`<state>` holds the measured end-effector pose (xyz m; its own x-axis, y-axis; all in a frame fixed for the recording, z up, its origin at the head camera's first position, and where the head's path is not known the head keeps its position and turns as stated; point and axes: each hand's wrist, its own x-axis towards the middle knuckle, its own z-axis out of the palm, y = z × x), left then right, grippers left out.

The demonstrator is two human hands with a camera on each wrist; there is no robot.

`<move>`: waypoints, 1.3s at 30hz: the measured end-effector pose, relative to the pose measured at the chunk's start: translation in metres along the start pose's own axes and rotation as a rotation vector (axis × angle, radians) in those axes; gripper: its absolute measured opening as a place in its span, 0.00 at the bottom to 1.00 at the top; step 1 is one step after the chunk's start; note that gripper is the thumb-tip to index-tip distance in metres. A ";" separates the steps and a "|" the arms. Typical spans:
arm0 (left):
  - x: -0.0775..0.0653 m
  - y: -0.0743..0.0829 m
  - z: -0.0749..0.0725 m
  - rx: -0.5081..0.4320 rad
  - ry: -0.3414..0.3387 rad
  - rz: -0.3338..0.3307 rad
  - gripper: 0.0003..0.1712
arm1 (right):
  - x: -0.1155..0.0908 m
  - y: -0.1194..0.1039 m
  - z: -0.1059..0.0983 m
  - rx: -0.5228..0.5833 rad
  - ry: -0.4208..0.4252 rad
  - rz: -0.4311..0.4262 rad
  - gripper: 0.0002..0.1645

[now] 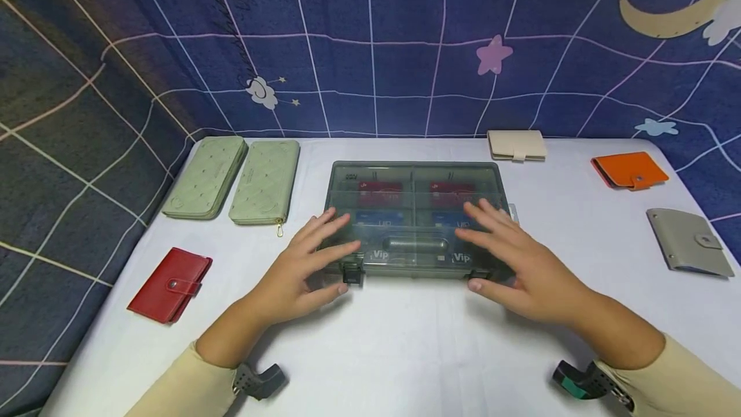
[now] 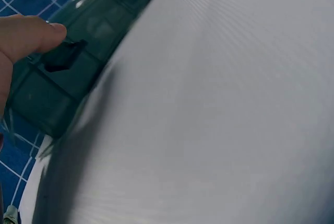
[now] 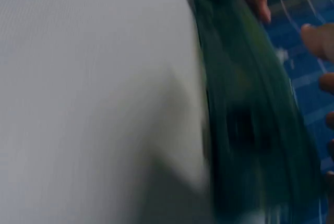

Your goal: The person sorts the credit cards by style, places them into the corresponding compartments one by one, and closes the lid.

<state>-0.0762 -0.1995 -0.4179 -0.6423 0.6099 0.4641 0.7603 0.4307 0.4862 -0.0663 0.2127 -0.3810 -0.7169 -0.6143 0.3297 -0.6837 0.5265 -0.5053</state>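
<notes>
A translucent dark grey plastic case [image 1: 414, 217] with its lid down lies mid-table, a handle along its front. Red and blue cards marked "Vip" show through the lid in its compartments. My left hand [image 1: 307, 269] is at the case's front left corner, fingers spread and thumb close to the left latch [image 1: 352, 273]. Over the front right part, my right hand [image 1: 527, 266] spreads its fingers, thumb near the right latch [image 1: 479, 274]. Whether either hand touches the case I cannot tell. The case [image 2: 62, 72] also appears in the left wrist view; the right wrist view is blurred.
Two green wallets [image 1: 205, 179] lie at the back left, with a red card holder [image 1: 172, 285] in front of them. Toward the right are a cream wallet [image 1: 517, 145], an orange one [image 1: 628, 170] and a grey one [image 1: 689, 241]. Blue patterned cloth [image 1: 399, 69] hangs behind the white table.
</notes>
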 end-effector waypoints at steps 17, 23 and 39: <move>-0.003 -0.008 0.005 0.044 -0.019 0.022 0.36 | 0.092 -0.073 0.086 -0.376 -0.246 0.036 0.56; -0.002 -0.008 0.005 0.035 0.001 0.026 0.33 | 0.101 -0.077 0.097 -0.434 -0.213 0.082 0.54; 0.003 -0.001 0.011 -0.066 0.104 -0.063 0.18 | 0.102 -0.076 0.098 -0.330 -0.099 0.098 0.38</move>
<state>-0.0780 -0.1915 -0.4251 -0.6979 0.5095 0.5033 0.7121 0.4193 0.5631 -0.0742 0.0529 -0.3872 -0.7752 -0.5974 0.2052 -0.6316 0.7372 -0.2401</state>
